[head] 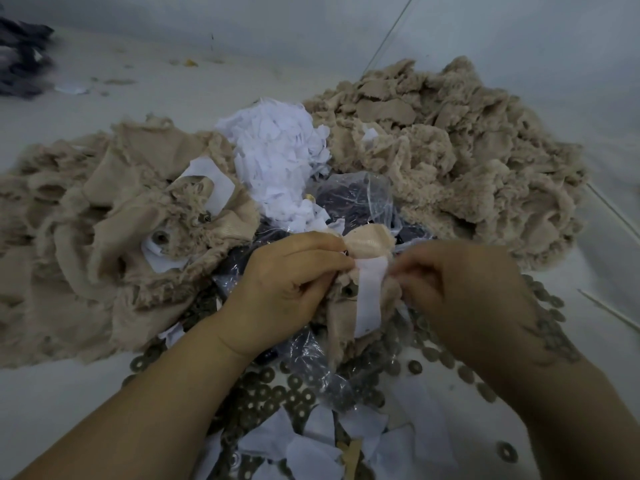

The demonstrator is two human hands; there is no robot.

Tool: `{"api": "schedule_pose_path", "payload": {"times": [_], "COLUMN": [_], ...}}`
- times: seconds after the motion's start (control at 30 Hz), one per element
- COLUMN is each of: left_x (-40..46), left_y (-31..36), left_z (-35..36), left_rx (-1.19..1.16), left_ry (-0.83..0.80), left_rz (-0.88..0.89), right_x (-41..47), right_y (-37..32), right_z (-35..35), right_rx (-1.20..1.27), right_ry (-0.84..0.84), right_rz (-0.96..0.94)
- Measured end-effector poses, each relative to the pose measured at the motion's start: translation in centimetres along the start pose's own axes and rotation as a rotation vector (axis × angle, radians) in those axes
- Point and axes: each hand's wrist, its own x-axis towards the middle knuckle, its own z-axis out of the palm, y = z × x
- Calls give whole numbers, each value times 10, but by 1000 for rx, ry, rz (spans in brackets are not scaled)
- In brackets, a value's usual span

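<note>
Left hand (291,282) and right hand (460,292) each pinch the beige fabric piece (372,240), fingers curled tight.

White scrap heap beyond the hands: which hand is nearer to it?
Left. The left hand sits just below the white scrap heap; the right hand is farther off, down to its right. Both pinch the beige piece.

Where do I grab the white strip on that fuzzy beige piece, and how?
Probably its upper right edge, pinched from the right, where the right hand is. The white strip is thin and lies flat along the beige piece, so only an edge gives purchase. The left hand grips the fabric on the opposite side.
</note>
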Motion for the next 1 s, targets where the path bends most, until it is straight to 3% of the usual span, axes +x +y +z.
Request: {"api": "schedule_pose_path", "payload": {"times": [0.07, 0.13, 0.37, 0.73, 1.0], "left_x": [1, 2, 2, 3, 3], "left_y": [0, 1, 3, 1, 2], "left_z": [-2, -1, -3, -6, -6], "left_rx": [10, 30, 67, 114, 118], "left_ry": [-10, 1, 23, 90, 100], "left_rz": [-11, -24, -108, -175, -249], "right_x": [13, 28, 43, 43, 46], "right_y": [-3, -7, -7, -3, 1], "right_z": [5, 15, 43, 52, 51], "right_rx": [190, 345, 563, 540, 595], "right_ry": [291, 351, 328, 328, 239], "right_rz": [-79, -103, -118, -284, -336]}}
